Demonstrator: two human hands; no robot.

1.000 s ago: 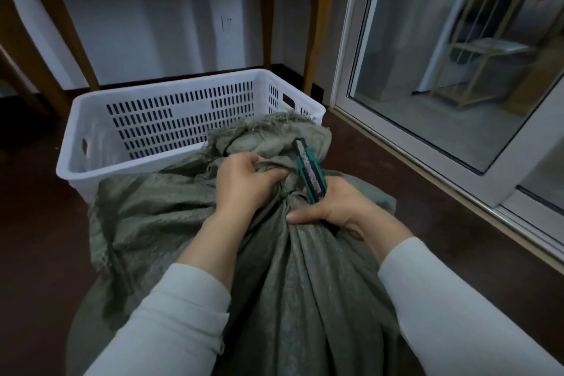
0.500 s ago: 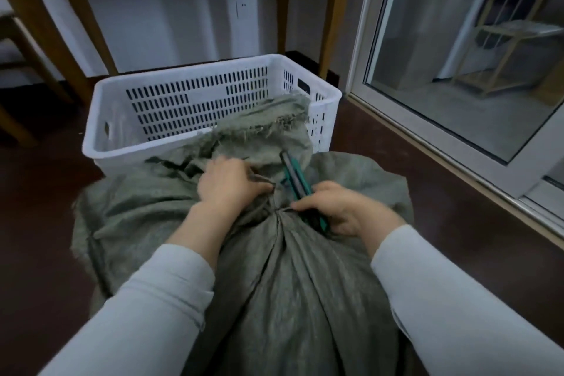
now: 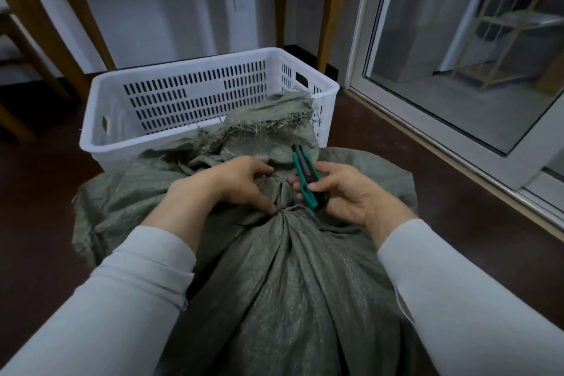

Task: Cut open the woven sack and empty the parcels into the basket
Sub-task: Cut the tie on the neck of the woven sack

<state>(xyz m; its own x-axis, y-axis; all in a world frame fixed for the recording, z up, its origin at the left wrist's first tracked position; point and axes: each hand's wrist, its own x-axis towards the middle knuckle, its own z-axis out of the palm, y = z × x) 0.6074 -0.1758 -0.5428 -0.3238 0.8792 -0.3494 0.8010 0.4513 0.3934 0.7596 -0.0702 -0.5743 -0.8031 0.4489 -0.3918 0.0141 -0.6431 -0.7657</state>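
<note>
A full grey-green woven sack [image 3: 290, 278] stands on the floor right in front of me, its neck bunched and tied, its frayed mouth flopped toward the basket. My left hand [image 3: 235, 186] pinches the gathered neck just left of the tie. My right hand [image 3: 345, 192] holds a green and black utility knife [image 3: 305, 180] just right of the neck, tip pointing away from me. Whether a blade is out I cannot see. The white slotted plastic basket [image 3: 189, 70] sits behind the sack, with nothing visible inside. No parcels show.
Dark red-brown floor surrounds the sack. Wooden table or chair legs [image 3: 48, 24] rise behind and left of the basket against a white wall. A sliding glass door with a white frame [image 3: 433, 119] runs along the right side.
The knife has come off the sack's neck and now sits a little to the right in my right hand. My left hand keeps its grip on the neck. My head has tilted, shifting the view.
</note>
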